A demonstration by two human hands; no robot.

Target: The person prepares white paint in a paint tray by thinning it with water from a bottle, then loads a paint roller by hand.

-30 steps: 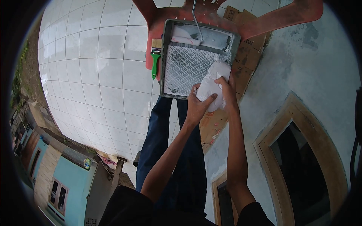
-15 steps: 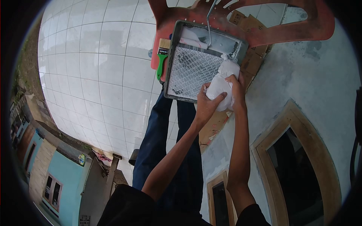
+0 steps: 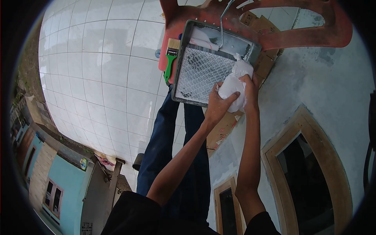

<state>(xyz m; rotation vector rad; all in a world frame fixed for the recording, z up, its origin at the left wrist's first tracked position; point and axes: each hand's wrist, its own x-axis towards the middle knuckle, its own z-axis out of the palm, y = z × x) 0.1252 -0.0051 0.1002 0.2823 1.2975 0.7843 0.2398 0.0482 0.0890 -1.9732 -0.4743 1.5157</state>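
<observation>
Head view: hands (image 3: 219, 102) (image 3: 250, 92) partly behind white bag (image 3: 230, 87).

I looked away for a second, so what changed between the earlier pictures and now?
The red chair, paint tray and hands appear further right in view, seemingly because the head camera moved. Nothing was taken hold of or let go: the left hand and right hand still hold the white bag. The paintbrush stayed beside the tray, the roller in it.

The left forearm (image 3: 184, 152) is slanted far and right, the right forearm (image 3: 252, 145) extended nearly straight; the left hand (image 3: 219, 105) and right hand (image 3: 251, 92) are held close together, curled.
</observation>
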